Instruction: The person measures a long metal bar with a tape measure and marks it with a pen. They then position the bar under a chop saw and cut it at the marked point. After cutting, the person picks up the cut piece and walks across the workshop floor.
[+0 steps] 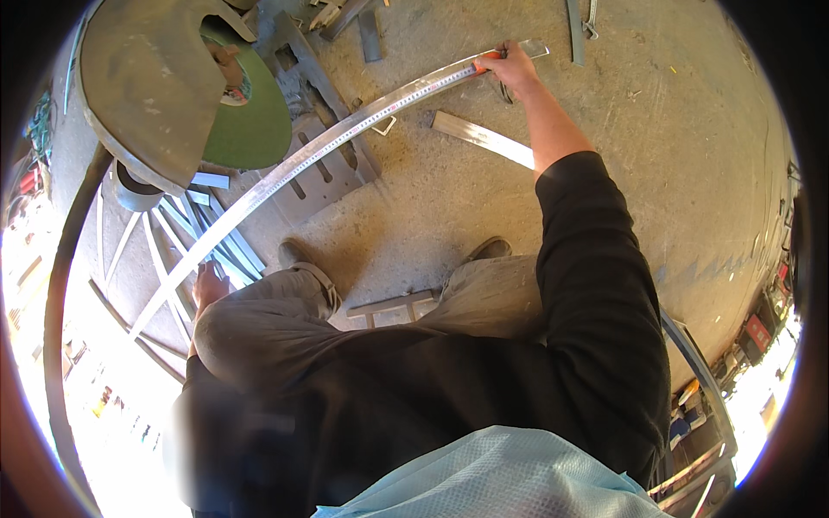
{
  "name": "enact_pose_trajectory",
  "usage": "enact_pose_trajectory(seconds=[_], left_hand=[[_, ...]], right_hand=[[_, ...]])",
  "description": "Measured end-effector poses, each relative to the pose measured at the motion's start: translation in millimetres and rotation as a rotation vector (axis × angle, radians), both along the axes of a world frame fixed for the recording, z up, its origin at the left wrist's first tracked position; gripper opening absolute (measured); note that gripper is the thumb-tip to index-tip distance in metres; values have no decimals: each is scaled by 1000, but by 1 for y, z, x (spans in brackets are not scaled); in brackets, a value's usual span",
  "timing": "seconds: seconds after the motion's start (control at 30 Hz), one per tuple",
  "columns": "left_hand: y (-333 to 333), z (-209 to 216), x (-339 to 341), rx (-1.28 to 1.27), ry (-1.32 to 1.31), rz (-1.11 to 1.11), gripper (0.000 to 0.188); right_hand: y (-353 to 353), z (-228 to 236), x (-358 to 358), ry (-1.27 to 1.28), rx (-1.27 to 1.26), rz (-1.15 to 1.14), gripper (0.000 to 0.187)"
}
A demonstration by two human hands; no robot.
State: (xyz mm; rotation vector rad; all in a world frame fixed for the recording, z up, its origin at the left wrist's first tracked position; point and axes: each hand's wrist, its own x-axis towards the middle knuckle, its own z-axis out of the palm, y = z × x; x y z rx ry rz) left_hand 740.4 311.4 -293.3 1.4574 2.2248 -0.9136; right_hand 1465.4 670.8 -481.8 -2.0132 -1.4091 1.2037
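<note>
A long, flat, shiny metal bar [259, 192] slants across the view from lower left to upper right. Along it runs the pulled-out white blade of a tape measure [486, 63], whose case is orange-red. My right hand [515, 71] is closed round the tape case near the bar's far right end. Beside my left knee, my left hand [207, 287] is right at the bar's lower edge, next to several loose metal strips. The fingers of that hand are mostly hidden, so its grip on the bar cannot be made out.
A large cutting machine with a metal guard [151, 82] and green disc [255, 116] stands at upper left. Several metal strips [237, 249] lie beneath it. A short flat bar [484, 138] rests on the concrete floor; a dark hose [62, 285] curves along the left.
</note>
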Motion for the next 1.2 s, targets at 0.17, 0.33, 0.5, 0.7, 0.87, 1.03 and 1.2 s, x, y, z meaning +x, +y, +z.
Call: enact_pose_trajectory(seconds=[0.17, 0.33, 0.5, 0.7, 0.87, 1.03, 1.2], left_hand=[[1, -4, -4, 22, -9, -11, 57], [2, -3, -2, -3, -9, 19, 55], [-2, 0, 0, 34, -27, 16, 54], [-5, 4, -3, 28, -31, 22, 54], [-1, 10, 9, 34, -16, 43, 64], [-10, 1, 7, 238, -111, 135, 89], [-23, -21, -12, 204, -11, 87, 83]], right_hand=[[2, 1, 0, -9, -19, 6, 86], [1, 5, -2, -5, -2, -7, 84], [0, 12, -6, -55, 6, 3, 82], [-7, 38, -20, -259, 68, 84, 83], [-23, 87, -13, -276, 85, 76, 84], [-49, 156, 34, 41, 104, 121, 79], [-99, 238, 116, 560, 164, 5, 45]])
